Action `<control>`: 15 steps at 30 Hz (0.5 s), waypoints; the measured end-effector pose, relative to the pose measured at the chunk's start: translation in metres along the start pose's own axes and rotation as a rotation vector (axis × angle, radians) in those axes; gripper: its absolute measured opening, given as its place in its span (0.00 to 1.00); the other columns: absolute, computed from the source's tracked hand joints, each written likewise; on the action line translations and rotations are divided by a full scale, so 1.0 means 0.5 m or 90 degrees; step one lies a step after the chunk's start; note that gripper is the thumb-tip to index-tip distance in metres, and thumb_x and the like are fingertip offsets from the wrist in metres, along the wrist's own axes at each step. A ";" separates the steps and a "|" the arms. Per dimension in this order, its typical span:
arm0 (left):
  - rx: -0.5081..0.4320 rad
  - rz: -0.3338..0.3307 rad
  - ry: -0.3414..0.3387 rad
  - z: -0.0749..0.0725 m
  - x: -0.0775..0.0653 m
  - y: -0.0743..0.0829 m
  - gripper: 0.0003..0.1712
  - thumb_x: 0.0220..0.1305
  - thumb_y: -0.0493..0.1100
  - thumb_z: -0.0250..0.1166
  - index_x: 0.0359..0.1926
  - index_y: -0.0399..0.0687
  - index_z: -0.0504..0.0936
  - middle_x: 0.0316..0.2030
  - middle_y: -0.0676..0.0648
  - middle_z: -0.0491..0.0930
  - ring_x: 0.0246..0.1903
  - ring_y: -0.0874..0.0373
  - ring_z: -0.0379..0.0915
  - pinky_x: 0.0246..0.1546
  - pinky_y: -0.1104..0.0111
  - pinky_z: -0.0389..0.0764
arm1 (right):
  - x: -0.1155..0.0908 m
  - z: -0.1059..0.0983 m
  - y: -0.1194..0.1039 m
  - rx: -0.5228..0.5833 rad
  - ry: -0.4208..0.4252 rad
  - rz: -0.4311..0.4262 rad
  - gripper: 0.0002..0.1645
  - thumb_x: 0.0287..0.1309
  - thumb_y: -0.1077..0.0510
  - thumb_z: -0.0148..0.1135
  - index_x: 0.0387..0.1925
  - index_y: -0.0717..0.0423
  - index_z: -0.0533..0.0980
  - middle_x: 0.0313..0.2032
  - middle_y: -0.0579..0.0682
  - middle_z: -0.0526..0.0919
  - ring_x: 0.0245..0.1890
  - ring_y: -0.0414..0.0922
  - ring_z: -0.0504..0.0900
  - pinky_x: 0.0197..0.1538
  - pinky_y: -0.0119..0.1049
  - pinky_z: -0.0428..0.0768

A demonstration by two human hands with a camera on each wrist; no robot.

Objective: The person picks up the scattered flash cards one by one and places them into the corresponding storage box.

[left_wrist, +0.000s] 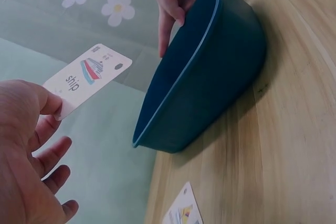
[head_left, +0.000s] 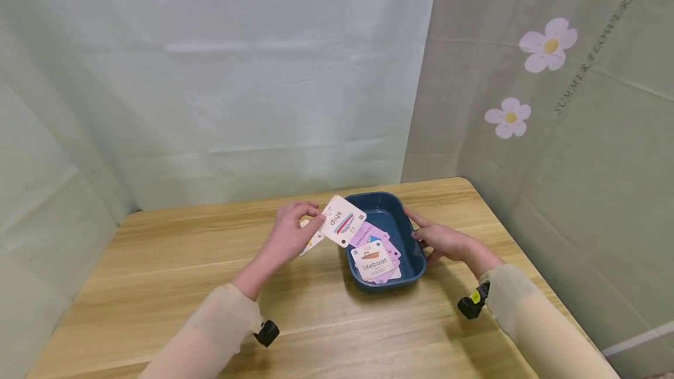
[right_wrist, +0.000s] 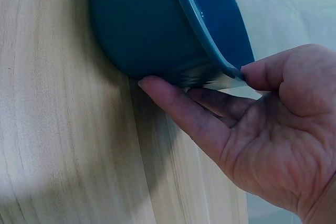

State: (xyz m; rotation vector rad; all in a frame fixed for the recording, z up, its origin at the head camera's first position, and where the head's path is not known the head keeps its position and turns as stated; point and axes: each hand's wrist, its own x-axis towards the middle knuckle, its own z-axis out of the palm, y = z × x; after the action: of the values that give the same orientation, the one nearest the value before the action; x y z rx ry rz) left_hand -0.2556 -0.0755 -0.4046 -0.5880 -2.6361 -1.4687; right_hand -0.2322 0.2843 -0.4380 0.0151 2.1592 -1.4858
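Note:
In the head view my left hand pinches a square "ship" card by its edge, between thumb and fingers. The card hovers over the left rim of a dark blue plastic bin. Inside the bin lies a loose pile of cards, with a "lifeboat" card on top and a purple card beneath. My right hand grips the bin's right side, its thumb at the rim and its fingers against the outer wall in the right wrist view. Another card lies on the wood near my left hand.
The bin stands on a wooden table, toward its back right. Pale curtains hang behind and at the sides, the right one printed with white flowers. A black wrist camera hangs at my left sleeve.

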 end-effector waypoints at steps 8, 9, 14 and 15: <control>0.017 0.012 -0.018 0.033 0.014 0.019 0.09 0.68 0.47 0.67 0.36 0.46 0.86 0.58 0.41 0.79 0.67 0.39 0.60 0.68 0.46 0.56 | -0.005 -0.003 -0.004 -0.007 0.003 0.004 0.42 0.77 0.62 0.38 0.82 0.35 0.37 0.79 0.67 0.40 0.65 0.67 0.69 0.44 0.57 0.85; 0.023 0.015 -0.019 0.038 0.016 0.021 0.09 0.68 0.47 0.67 0.37 0.46 0.87 0.58 0.42 0.80 0.66 0.39 0.60 0.68 0.46 0.57 | -0.006 -0.002 -0.004 -0.009 0.003 0.004 0.42 0.77 0.62 0.39 0.82 0.34 0.37 0.79 0.67 0.40 0.65 0.68 0.69 0.44 0.57 0.85; 0.062 0.011 -0.038 0.055 0.024 0.030 0.10 0.69 0.49 0.67 0.37 0.49 0.87 0.58 0.45 0.80 0.66 0.39 0.62 0.66 0.47 0.62 | -0.006 0.001 -0.002 -0.011 0.001 0.007 0.42 0.77 0.61 0.39 0.82 0.34 0.38 0.79 0.66 0.39 0.67 0.68 0.68 0.44 0.57 0.85; 0.070 0.009 -0.045 0.057 0.025 0.033 0.10 0.69 0.50 0.67 0.37 0.50 0.87 0.59 0.45 0.80 0.66 0.39 0.61 0.66 0.46 0.63 | -0.006 0.001 -0.001 -0.008 0.001 0.007 0.42 0.77 0.61 0.39 0.82 0.34 0.38 0.79 0.66 0.40 0.67 0.68 0.68 0.44 0.57 0.85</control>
State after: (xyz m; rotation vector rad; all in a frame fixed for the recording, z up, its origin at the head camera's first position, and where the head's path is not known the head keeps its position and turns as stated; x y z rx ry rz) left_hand -0.2578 -0.0402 -0.4038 -0.6585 -2.7377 -1.3118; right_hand -0.2295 0.2845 -0.4362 0.0240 2.1662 -1.4655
